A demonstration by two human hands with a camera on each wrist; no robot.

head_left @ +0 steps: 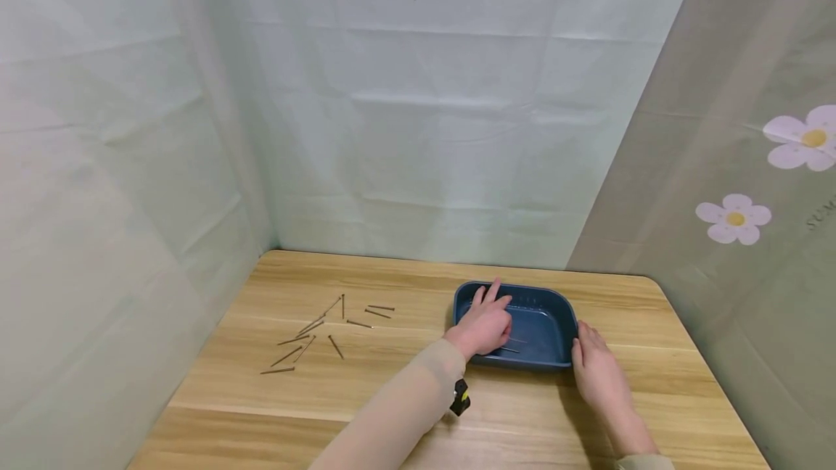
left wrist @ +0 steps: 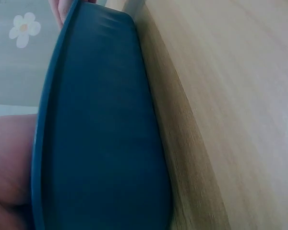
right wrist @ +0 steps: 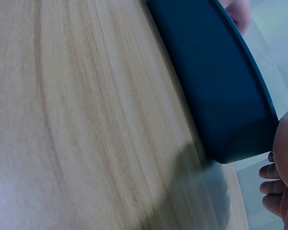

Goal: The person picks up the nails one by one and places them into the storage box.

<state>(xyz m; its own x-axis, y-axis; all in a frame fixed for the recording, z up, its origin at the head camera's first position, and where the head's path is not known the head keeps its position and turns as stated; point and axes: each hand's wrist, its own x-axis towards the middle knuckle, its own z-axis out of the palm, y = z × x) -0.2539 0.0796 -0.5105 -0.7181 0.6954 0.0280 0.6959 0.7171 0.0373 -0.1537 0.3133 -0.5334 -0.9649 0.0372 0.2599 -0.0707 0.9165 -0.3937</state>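
Note:
A dark blue rectangular tray [head_left: 538, 336] stands on the table. My left hand [head_left: 485, 326] reaches over its front wall into the left half. Several of its fingers are spread towards the back rim; its thumb side points down, and the tips there are hidden. Beside them a thin nail [head_left: 511, 349] lies low in the tray; whether my fingers pinch it is unclear. My right hand [head_left: 597, 365] rests against the tray's right end with its fingers fairly straight. In the left wrist view, the tray's outer wall [left wrist: 101, 115] hides most of the left hand.
Several loose nails [head_left: 279, 370] lie scattered on the left part of the wooden table [head_left: 366, 397]. Pale cloth [head_left: 418, 129] hangs behind the table and on both sides. A black strap device [head_left: 460, 397] sits at the left wrist, in front of the tray.

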